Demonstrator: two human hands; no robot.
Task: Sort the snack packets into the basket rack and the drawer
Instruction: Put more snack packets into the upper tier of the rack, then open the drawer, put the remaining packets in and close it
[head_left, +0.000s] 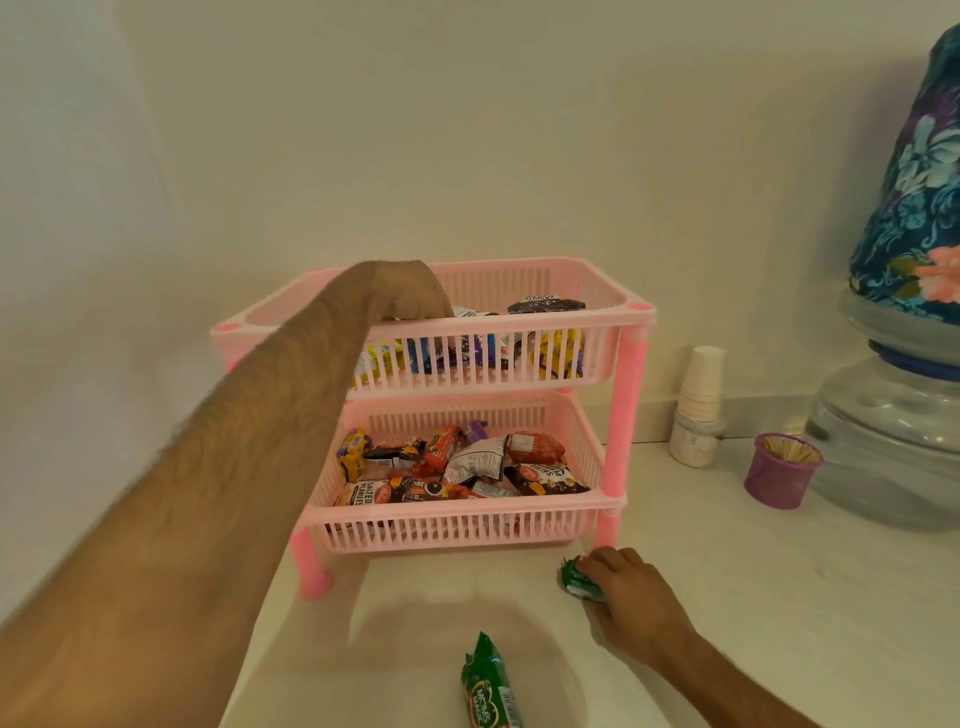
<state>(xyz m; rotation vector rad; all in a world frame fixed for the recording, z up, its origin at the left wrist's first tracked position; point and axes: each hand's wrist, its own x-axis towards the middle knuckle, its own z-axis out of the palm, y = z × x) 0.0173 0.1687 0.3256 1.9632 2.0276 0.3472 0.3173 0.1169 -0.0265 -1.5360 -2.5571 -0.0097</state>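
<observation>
A pink two-tier basket rack (631, 415) stands on the white counter against the wall. Its top basket (519, 326) holds several packets, mostly purple, yellow and white. The lower basket (467, 512) is full of red, black and white snack packets. My left hand (410, 293) reaches over the top basket's front rim with its fingers curled down among the packets; the fingertips are hidden. My right hand (626, 587) grips a small green packet (574, 578) lying on the counter by the rack's front right leg. A second green packet (488, 686) lies near the front edge.
To the right of the rack stand a stack of paper cups (701, 384) on a white jar, a purple cup of wooden sticks (779, 470) and a large water bottle (893, 431) under a floral cloth cover (919, 182). No drawer is in view.
</observation>
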